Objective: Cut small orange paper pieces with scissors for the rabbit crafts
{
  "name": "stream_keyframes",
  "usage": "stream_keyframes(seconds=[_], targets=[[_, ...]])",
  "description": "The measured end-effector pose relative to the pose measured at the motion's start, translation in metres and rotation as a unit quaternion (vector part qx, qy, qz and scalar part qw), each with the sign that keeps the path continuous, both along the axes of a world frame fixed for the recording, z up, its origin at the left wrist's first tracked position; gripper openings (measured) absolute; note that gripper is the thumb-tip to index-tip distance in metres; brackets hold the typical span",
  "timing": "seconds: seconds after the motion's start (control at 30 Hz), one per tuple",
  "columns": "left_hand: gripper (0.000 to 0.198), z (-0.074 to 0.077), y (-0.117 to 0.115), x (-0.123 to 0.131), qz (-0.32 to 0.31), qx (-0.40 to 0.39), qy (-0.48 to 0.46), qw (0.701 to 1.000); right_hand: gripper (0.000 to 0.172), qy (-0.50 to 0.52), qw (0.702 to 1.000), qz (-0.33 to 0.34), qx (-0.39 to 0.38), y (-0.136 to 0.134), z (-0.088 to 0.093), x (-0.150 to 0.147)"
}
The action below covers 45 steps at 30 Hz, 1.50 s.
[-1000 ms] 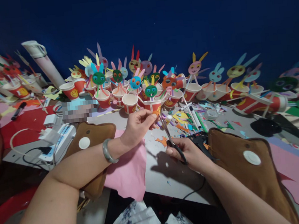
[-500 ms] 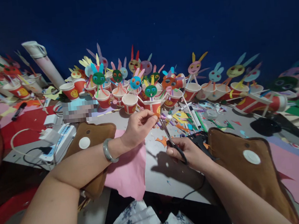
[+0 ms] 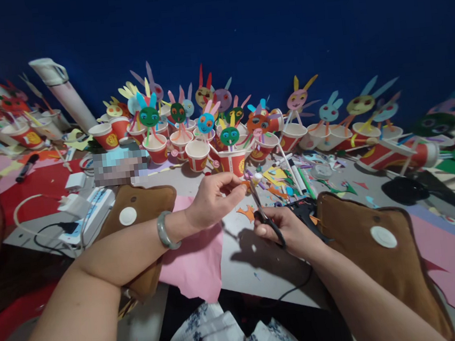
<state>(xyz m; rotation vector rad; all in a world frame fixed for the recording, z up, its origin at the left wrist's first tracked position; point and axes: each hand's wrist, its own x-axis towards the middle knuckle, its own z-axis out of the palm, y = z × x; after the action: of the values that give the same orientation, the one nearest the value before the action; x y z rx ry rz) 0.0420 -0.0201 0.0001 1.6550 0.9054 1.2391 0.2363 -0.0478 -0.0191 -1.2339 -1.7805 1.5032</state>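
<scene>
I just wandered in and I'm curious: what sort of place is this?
Likely a craft worktable, though whether at home, school or workshop isn't clear: long-eared cutout faces stand in cups, beside coloured scraps and scissors.

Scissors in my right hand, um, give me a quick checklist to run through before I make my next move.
1. Scissors gripped by the right hand: ok.
2. Small orange piece pinched in the left hand: ok.
3. Left fingertips safely clear of the blades: cannot tell; they look very close.
4. Table free of loose scraps: not ok; an orange scrap lies just below the blades.
5. Nearest green-faced cup standing upright: ok.
</scene>
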Motion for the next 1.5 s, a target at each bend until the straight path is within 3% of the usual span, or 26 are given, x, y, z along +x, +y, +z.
stream_keyframes(seconds=[0.3,0.77,1.5], targets=[[0.017,0.0003,-0.0015,-0.0013,-0.009,0.041,0.024,0.999,0.051,0.012,1.0,-0.005,-0.004,-0.0006,-0.0005,0.0005],[0.012,-0.0032,-0.002,0.0027,-0.064,-0.034,-0.009,0.997,0.054,-0.003,1.0,0.005,0.007,0.0007,-0.0017,0.0022],[0.013,-0.0038,-0.0018,0.0019,-0.069,-0.019,0.0,0.997,0.057,-0.003,1.0,0.007,0.02,0.0024,-0.0046,0.004]])
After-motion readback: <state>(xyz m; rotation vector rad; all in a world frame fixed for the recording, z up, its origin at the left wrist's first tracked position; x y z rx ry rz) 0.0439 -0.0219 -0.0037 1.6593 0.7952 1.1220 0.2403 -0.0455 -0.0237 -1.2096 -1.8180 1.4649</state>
